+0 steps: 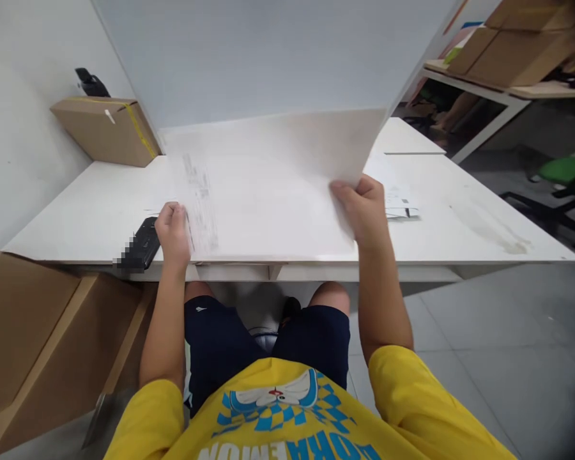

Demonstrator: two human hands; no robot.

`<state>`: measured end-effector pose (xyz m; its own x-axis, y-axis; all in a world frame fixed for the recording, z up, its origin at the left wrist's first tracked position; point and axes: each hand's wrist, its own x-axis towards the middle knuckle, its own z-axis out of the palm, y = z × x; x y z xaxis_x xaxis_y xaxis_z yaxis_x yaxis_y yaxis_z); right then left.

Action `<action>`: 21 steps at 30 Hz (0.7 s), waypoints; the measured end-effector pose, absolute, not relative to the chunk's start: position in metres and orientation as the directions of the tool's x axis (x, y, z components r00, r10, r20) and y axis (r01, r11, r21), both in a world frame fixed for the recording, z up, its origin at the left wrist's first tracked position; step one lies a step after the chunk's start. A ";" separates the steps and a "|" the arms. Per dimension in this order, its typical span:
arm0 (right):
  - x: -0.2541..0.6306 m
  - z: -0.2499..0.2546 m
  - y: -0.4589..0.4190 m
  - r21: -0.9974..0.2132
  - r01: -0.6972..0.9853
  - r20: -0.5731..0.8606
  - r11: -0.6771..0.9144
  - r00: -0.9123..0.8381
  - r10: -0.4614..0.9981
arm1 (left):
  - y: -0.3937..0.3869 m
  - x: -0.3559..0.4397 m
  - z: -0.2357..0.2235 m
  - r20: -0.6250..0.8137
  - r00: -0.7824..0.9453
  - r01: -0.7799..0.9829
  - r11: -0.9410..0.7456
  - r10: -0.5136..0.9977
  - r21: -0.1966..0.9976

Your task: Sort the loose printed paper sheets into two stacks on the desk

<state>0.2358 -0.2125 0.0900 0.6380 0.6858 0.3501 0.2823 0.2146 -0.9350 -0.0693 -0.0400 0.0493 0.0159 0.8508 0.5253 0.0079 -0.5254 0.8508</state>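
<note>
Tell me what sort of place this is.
Probably an office or workroom: there's a white desk, a cardboard box near its back left corner, and a green chair off to the right.

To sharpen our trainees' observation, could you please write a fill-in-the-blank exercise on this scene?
The number of hands holding the white sheet is ____.
Of the left hand and right hand, the one nearer the black object is the ____.
The tape on the cardboard box by the wall is ____.
Missing words: two; left; yellow.
</note>
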 end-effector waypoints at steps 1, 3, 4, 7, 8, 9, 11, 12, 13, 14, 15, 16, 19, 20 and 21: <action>0.241 0.086 -0.233 -0.959 0.234 0.278 0.161 0.662 0.696 | -0.057 -0.073 0.049 0.466 0.118 0.006 -0.470 0.877 0.883; 0.249 0.069 -0.273 -0.995 0.097 0.078 0.015 0.687 0.722 | -0.091 -0.078 0.040 0.306 0.282 0.037 -0.329 0.910 0.944; 0.252 0.057 -0.292 -0.997 0.017 -0.046 -0.079 0.676 0.736 | -0.107 -0.079 0.030 0.212 0.361 0.065 -0.252 0.908 0.966; 0.259 0.018 -0.336 -0.931 -0.160 -0.356 -0.328 0.602 0.715 | -0.145 -0.074 -0.005 -0.063 0.559 0.153 -0.028 0.827 0.988; 0.261 0.007 -0.346 -0.906 -0.193 -0.415 -0.377 0.581 0.700 | -0.154 -0.070 -0.017 -0.121 0.591 0.173 0.021 0.798 0.985; 0.262 -0.003 -0.355 -0.886 -0.219 -0.456 -0.408 0.568 0.686 | -0.161 -0.065 -0.027 -0.158 0.610 0.185 0.054 0.777 0.981; 0.263 -0.017 -0.365 -0.864 -0.268 -0.499 -0.426 0.568 0.655 | -0.170 -0.055 -0.042 -0.179 0.629 0.185 0.078 0.757 0.980; 0.263 -0.021 -0.368 -0.859 -0.295 -0.510 -0.419 0.575 0.640 | -0.173 -0.050 -0.046 -0.177 0.634 0.179 0.080 0.753 0.981; 0.264 -0.023 -0.370 -0.857 -0.320 -0.514 -0.404 0.584 0.628 | -0.175 -0.046 -0.048 -0.173 0.636 0.171 0.081 0.752 0.982; 0.264 -0.024 -0.371 -0.858 -0.340 -0.514 -0.386 0.593 0.621 | -0.176 -0.043 -0.049 -0.169 0.634 0.164 0.083 0.754 0.983; 0.265 -0.024 -0.372 -0.860 -0.354 -0.511 -0.368 0.596 0.619 | -0.177 -0.041 -0.049 -0.170 0.631 0.159 0.088 0.757 0.983; 0.265 -0.024 -0.373 -0.862 -0.363 -0.507 -0.354 0.597 0.622 | -0.178 -0.040 -0.048 -0.174 0.627 0.156 0.096 0.759 0.983; 0.269 -0.022 -0.376 -0.866 -0.373 -0.499 -0.335 0.588 0.636 | -0.182 -0.040 -0.046 -0.195 0.635 0.156 0.123 0.748 0.980; 0.270 -0.022 -0.377 -0.866 -0.371 -0.498 -0.335 0.585 0.640 | -0.183 -0.041 -0.046 -0.203 0.647 0.159 0.131 0.735 0.979; 0.272 -0.022 -0.379 -0.867 -0.366 -0.496 -0.337 0.583 0.643 | -0.185 -0.042 -0.045 -0.209 0.660 0.164 0.134 0.721 0.977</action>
